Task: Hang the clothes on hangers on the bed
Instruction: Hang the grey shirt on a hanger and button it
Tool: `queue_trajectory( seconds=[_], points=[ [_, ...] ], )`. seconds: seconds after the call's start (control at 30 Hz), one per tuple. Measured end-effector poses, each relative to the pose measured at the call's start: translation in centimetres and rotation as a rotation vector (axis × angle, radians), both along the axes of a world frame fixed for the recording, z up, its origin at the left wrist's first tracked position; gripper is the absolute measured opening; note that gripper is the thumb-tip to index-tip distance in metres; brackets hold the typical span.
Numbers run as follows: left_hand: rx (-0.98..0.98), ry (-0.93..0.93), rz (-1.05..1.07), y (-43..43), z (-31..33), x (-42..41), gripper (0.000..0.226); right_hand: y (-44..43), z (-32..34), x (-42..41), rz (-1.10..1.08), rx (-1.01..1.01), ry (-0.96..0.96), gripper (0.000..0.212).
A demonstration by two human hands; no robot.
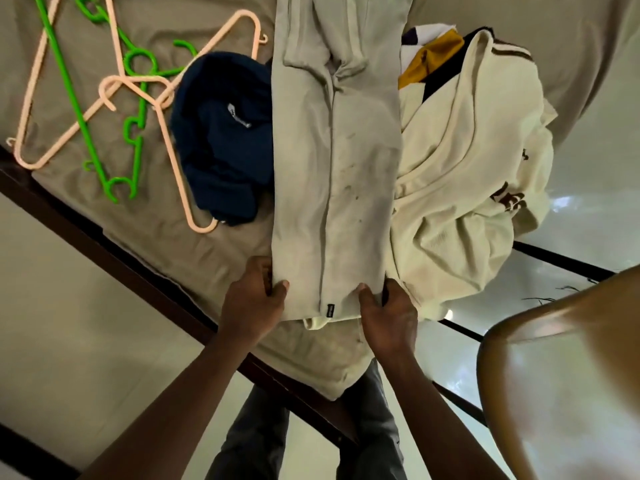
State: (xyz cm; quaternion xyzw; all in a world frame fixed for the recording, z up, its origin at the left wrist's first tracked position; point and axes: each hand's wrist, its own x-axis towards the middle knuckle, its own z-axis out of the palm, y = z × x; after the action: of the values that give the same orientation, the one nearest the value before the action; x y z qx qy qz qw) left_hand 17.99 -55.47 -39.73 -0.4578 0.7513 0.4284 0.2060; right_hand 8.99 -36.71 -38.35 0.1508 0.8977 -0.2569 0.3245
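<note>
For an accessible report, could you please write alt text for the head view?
The left hand and right hand grip the near end of a pale grey garment laid on the bed. Pink hangers, green hangers and a navy garment lie to its left, a cream top to its right.

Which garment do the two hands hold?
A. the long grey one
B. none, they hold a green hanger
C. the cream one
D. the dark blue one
A: the left hand and the right hand each grip the near edge of the long grey garment, thumbs on top.
</note>
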Motion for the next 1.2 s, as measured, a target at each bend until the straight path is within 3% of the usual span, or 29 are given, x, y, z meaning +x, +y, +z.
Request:
queue_trajectory(
  seconds=[0.1,0.2,0.3,0.4,0.53,0.6,0.67,0.77,0.83,0.93,1.07,1.13,1.2],
  points=[
    [0.102,0.150,0.087,-0.6,2.4,0.2,0.052,0.0,2.3,-0.1,-0.033,-0.092,0.027,0.026],
    [0.460,0.278,0.367,-2.1,5.1,-1.6,0.023,0.0,4.9,-1.7,0.002,-0.305,0.046,0.040],
    [0.648,0.371,0.487,-4.5,5.9,-3.9,0.036,-0.6,6.7,-5.8,-0.181,-0.559,-0.114,0.032],
    [0.461,0.357,0.197,-6.5,4.2,-5.6,0.049,-1.3,6.8,-9.8,-0.114,-0.694,-0.242,0.041],
    [-0.009,0.185,-0.465,-7.4,0.3,-5.3,0.085,-1.2,4.3,-11.2,0.586,-0.344,0.040,0.056],
    [-0.118,0.211,-0.646,-6.8,-1.2,-4.2,0.089,-1.1,3.4,-10.4,0.869,-0.217,0.123,0.070],
    [-0.169,0.290,-0.729,-6.2,-2.3,-3.4,0.081,-1.0,2.7,-9.5,1.030,-0.099,0.180,0.074],
    [-0.276,0.383,-0.878,-5.5,-2.9,-2.8,0.056,-0.6,1.8,-8.7,1.127,-0.075,0.338,0.041],
    [-0.301,0.426,-0.887,-5.3,-3.1,-2.4,0.035,-0.1,1.4,-8.6,1.069,-0.127,0.334,0.027],
    [-0.236,0.450,-0.630,-5.6,-3.9,-1.7,0.018,-0.3,2.0,-9.2,0.768,-0.238,0.196,0.027],
    [0.317,0.314,0.316,-6.0,-2.8,-3.4,0.010,-1.5,2.2,-10.3,0.266,-0.246,0.074,0.015],
    [0.420,0.202,0.412,-6.4,-2.9,-4.1,0.020,-2.1,2.3,-10.9,0.114,-0.205,-0.002,0.032],
    [0.460,0.121,0.378,-6.6,-2.9,-4.5,0.022,-2.6,2.2,-11.0,0.035,-0.196,-0.048,0.047]
  ],
)
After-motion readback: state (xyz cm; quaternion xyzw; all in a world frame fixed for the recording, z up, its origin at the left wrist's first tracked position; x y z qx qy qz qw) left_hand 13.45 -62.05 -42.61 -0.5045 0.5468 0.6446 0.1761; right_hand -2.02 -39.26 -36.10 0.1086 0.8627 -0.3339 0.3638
